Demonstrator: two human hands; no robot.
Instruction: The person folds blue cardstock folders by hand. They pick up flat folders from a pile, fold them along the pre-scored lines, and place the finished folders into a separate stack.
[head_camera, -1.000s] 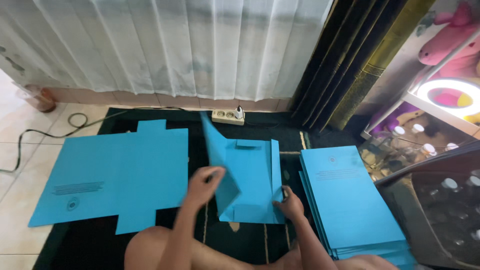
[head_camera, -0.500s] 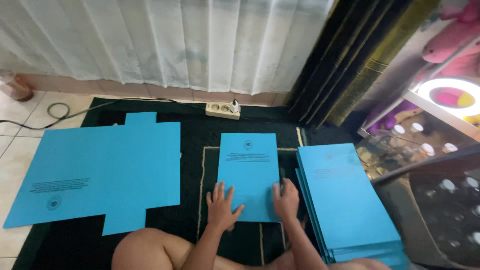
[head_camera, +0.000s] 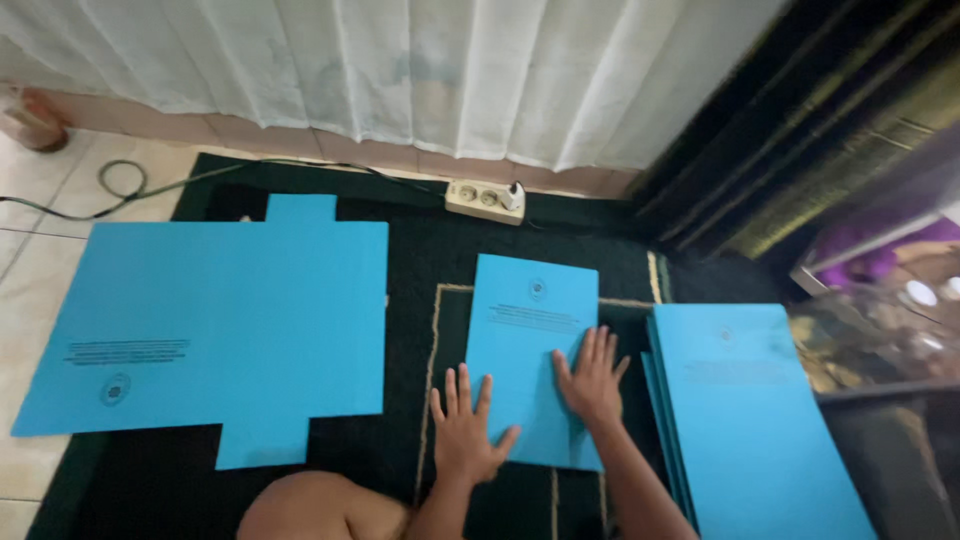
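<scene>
A folded blue paper folder (head_camera: 530, 340) lies flat on the black rug (head_camera: 420, 260) in front of me. My left hand (head_camera: 466, 428) rests palm down, fingers spread, on the folder's lower left edge and the rug. My right hand (head_camera: 591, 375) presses flat, fingers apart, on the folder's lower right part. Neither hand grips anything. A knee (head_camera: 320, 508) shows at the bottom.
A large unfolded blue folder sheet (head_camera: 220, 330) lies to the left, partly over the tiled floor. A stack of folded blue folders (head_camera: 750, 420) sits at the right. A white power strip (head_camera: 484, 200) and cable lie by the curtain. Dark glass furniture stands at far right.
The folder's raised flap was folded down and the folder now lies shut and flat. Both hands moved onto it and slid up over its lower part, pressing.
</scene>
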